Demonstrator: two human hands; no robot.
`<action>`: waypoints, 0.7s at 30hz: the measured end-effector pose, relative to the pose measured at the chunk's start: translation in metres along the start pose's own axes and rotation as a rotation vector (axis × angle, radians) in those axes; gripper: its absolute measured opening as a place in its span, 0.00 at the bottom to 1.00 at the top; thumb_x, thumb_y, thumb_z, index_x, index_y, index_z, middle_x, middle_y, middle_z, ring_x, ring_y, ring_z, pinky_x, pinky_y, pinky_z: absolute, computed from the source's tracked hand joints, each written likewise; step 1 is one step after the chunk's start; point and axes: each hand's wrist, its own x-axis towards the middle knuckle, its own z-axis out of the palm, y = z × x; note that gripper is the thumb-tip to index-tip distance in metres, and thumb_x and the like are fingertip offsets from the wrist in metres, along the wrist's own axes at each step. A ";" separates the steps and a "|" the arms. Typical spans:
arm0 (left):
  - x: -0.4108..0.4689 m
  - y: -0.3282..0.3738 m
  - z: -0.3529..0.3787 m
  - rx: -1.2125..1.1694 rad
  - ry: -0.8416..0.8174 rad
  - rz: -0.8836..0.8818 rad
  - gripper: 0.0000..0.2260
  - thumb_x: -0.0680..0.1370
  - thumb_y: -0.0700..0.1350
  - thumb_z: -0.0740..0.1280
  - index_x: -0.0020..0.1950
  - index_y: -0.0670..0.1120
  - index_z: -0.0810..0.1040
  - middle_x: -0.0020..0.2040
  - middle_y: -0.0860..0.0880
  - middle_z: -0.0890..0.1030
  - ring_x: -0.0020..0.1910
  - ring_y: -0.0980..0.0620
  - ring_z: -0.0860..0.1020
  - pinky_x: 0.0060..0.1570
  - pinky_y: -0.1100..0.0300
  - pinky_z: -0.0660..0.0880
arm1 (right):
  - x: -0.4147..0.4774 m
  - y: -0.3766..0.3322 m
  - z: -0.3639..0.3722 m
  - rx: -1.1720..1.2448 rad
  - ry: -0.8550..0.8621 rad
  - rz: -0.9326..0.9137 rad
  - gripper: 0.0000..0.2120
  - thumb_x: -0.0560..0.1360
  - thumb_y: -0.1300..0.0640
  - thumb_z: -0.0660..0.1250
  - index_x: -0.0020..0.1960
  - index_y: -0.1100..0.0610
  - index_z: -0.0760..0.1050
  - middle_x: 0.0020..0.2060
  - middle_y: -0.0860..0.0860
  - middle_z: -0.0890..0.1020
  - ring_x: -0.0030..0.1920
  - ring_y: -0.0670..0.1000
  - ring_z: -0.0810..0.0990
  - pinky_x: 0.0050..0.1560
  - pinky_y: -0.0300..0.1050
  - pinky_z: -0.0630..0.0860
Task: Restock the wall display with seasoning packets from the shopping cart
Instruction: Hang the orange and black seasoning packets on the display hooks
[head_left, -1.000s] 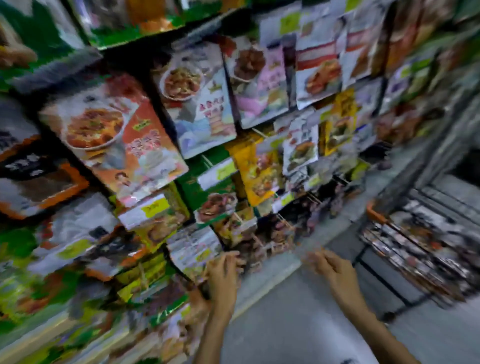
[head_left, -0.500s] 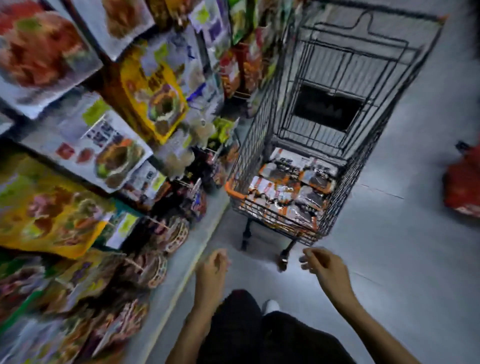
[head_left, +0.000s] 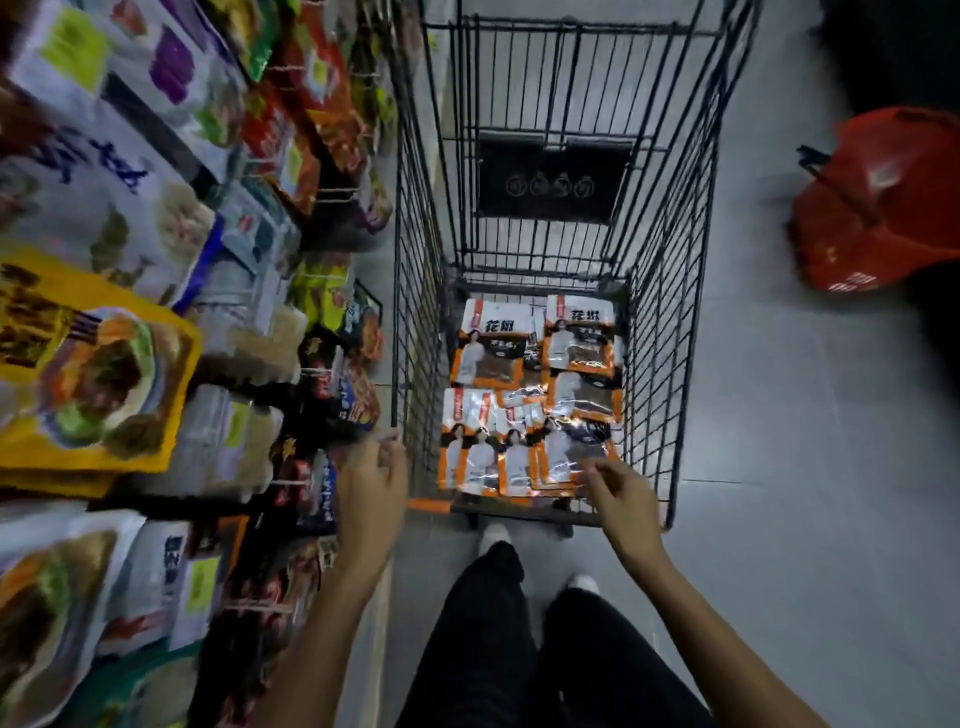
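At the far left hangs the wall display of colourful printed food pouches (head_left: 156, 322), blurred. Just right of it, the left hand (head_left: 371, 499) hovers by the near left corner of the black wire shopping cart (head_left: 675, 312), fingers loosely curled and empty. The flat orange-and-white plastic seasoning packets (head_left: 524, 405) lie overlapping on the cart floor, between and beyond both hands. The right hand (head_left: 623, 504) hovers at the cart's near rim, fingers loosely bent, empty, tips over the nearest packets. A red plastic basket (head_left: 883, 202) sits far right.
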 end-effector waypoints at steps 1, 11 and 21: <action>0.018 0.001 0.000 0.013 0.013 0.015 0.12 0.80 0.41 0.62 0.62 0.41 0.76 0.54 0.41 0.79 0.53 0.42 0.77 0.53 0.49 0.74 | 0.013 0.000 0.008 0.008 -0.001 0.018 0.07 0.79 0.59 0.63 0.50 0.59 0.79 0.38 0.50 0.83 0.40 0.47 0.82 0.42 0.38 0.77; 0.139 -0.021 0.055 0.157 0.011 -0.044 0.23 0.80 0.48 0.62 0.72 0.40 0.64 0.66 0.38 0.73 0.64 0.40 0.71 0.62 0.51 0.69 | 0.145 0.086 0.054 -0.256 -0.007 0.317 0.11 0.78 0.56 0.65 0.54 0.63 0.76 0.48 0.59 0.83 0.49 0.59 0.81 0.51 0.55 0.78; 0.141 -0.038 0.074 0.077 0.060 0.179 0.10 0.82 0.44 0.60 0.57 0.41 0.76 0.38 0.50 0.76 0.32 0.61 0.72 0.32 0.76 0.66 | 0.186 0.131 0.081 -0.640 0.045 0.503 0.38 0.69 0.47 0.75 0.67 0.65 0.61 0.64 0.63 0.69 0.66 0.61 0.68 0.64 0.56 0.70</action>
